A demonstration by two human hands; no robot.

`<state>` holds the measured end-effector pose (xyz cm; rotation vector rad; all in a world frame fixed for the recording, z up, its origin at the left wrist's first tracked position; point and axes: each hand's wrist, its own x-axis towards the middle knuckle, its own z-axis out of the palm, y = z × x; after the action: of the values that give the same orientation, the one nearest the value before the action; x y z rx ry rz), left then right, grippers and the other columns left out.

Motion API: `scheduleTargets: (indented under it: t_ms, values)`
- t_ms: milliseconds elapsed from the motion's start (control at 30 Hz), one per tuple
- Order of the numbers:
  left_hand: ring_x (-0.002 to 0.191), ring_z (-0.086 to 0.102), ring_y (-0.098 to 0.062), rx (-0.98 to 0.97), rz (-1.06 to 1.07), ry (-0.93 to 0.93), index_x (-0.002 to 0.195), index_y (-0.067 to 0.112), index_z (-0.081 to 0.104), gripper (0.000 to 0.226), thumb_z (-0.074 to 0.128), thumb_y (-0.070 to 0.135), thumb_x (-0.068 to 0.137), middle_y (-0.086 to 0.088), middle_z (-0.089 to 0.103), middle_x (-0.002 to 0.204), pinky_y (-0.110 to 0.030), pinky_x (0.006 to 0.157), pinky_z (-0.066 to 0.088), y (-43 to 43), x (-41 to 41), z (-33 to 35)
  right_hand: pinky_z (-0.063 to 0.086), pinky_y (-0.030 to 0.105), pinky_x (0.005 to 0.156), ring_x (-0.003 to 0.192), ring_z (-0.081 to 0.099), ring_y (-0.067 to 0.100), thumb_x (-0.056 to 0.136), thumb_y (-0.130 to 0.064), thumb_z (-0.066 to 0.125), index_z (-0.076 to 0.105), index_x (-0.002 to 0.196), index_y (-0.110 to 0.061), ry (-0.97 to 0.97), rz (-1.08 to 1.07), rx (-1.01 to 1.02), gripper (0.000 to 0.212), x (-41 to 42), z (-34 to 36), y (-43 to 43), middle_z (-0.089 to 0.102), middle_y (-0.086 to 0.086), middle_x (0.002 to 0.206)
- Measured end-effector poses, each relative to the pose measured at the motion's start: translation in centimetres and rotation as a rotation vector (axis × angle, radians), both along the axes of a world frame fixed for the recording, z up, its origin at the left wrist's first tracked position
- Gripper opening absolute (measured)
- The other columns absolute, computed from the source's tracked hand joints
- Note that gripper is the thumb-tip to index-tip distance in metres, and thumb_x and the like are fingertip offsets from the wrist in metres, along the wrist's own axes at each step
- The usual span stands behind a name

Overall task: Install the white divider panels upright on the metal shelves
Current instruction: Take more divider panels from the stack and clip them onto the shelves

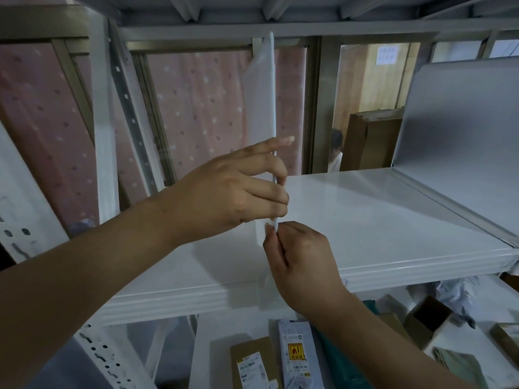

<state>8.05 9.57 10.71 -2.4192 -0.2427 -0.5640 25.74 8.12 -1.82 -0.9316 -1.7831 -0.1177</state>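
Observation:
A thin white divider panel (259, 88) stands upright and edge-on over the middle of the white metal shelf (379, 220), reaching up to the shelf above. My left hand (233, 192) grips its front edge about halfway up, index finger stretched out. Lower down, my right hand (297, 259) pinches the bottom of that same front edge between thumb and fingers, just above the shelf's front lip. Whether the panel's foot sits in the shelf is hidden by my hands. A second white divider panel (460, 122) stands upright at the shelf's right end.
Perforated white uprights (129, 113) frame the rack on the left. The lower shelf holds several cardboard boxes and labelled packages (295, 357). Behind the rack are pink dotted curtains, a brown carton (370, 141) and part of another person.

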Motion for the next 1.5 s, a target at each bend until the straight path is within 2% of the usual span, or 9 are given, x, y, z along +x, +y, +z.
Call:
scheduleTargets:
  t_ms: [400,533,633,733,967,1033,1133,1300,1500]
  values:
    - [0.112,0.061,-0.021,0.018,0.014,-0.034,0.102,0.01,0.082,0.027,0.057,0.004,0.111,-0.001,0.076,0.099,-0.042,0.134,0.021,-0.5,-0.2,-2.7,0.021,0.014,0.053,0.05,0.027,0.005,0.106,-0.025,0.045,0.037,0.068,-0.023,-0.072,0.079,-0.04,0.039,0.7,-1.9,0.2,0.033,-0.01,0.059]
    - [0.119,0.063,-0.024,0.081,0.041,0.031,0.103,0.014,0.081,0.018,0.066,0.005,0.108,0.001,0.076,0.103,-0.05,0.133,0.025,-1.1,0.0,-5.0,0.042,0.032,0.052,0.06,0.043,0.01,0.105,-0.045,0.048,0.055,0.075,-0.018,-0.247,0.051,-0.125,0.04,2.5,-2.6,0.4,0.049,-0.007,0.069]
    - [0.127,0.062,-0.028,0.069,0.091,0.078,0.108,0.014,0.081,0.009,0.074,0.009,0.104,-0.002,0.076,0.115,-0.051,0.133,0.025,-1.6,-0.1,-7.7,0.05,0.034,0.066,0.076,0.052,0.009,0.096,-0.061,0.054,0.063,0.095,-0.023,-0.282,-0.016,-0.227,0.039,3.7,-3.4,-0.2,0.057,-0.008,0.086]
    - [0.138,0.059,-0.032,0.077,0.113,0.061,0.115,0.011,0.079,0.013,0.077,0.018,0.104,-0.009,0.074,0.129,-0.052,0.131,0.03,-1.7,-0.5,-8.8,0.05,0.035,0.082,0.09,0.058,0.012,0.089,-0.077,0.051,0.064,0.108,-0.026,-0.317,-0.131,-0.245,0.056,4.1,-3.7,-0.7,0.064,-0.008,0.098]
    - [0.142,0.058,-0.032,0.286,0.049,0.075,0.119,0.012,0.079,0.02,0.062,0.006,0.111,-0.009,0.073,0.135,-0.05,0.131,0.028,-1.0,-0.6,-6.8,0.049,0.036,0.087,0.097,0.061,0.014,0.084,-0.086,0.046,0.069,0.107,-0.03,-0.334,-0.217,-0.28,0.066,3.2,-3.3,-1.4,0.067,-0.011,0.104]
    - [0.141,0.059,-0.032,0.311,0.031,0.09,0.116,0.012,0.08,0.023,0.06,0.003,0.112,-0.008,0.075,0.131,-0.051,0.13,0.03,-0.6,-0.4,-5.9,0.045,0.039,0.101,0.108,0.061,0.014,0.083,-0.09,0.038,0.068,0.113,-0.033,-0.37,-0.26,-0.327,0.071,3.0,-3.1,-1.6,0.067,-0.011,0.112]
    - [0.137,0.062,-0.032,0.296,0.028,0.106,0.108,0.012,0.082,0.017,0.067,0.004,0.108,-0.008,0.077,0.124,-0.053,0.129,0.033,-0.3,-0.2,-5.5,0.024,0.049,0.124,0.141,0.048,0.019,0.084,-0.09,0.026,0.062,0.13,-0.037,-0.422,-0.331,-0.41,0.078,2.8,-3.4,-1.9,0.06,-0.005,0.143]
    - [0.129,0.067,-0.03,0.226,0.025,0.016,0.103,0.014,0.082,0.015,0.071,0.004,0.106,-0.007,0.078,0.116,-0.053,0.129,0.034,-0.5,-0.2,-6.2,0.035,0.04,0.117,0.142,0.05,0.021,0.086,-0.086,0.032,0.067,0.128,-0.034,-0.406,-0.359,-0.409,0.075,2.5,-3.9,-1.8,0.061,0.001,0.147]
    - [0.125,0.069,-0.029,0.214,0.001,-0.015,0.101,0.014,0.083,0.011,0.076,0.005,0.102,-0.006,0.079,0.112,-0.054,0.126,0.039,-0.2,0.2,-6.1,0.034,0.036,0.118,0.144,0.05,0.018,0.089,-0.081,0.032,0.066,0.131,-0.034,-0.405,-0.339,-0.417,0.072,2.4,-3.8,-1.9,0.061,0.001,0.148]
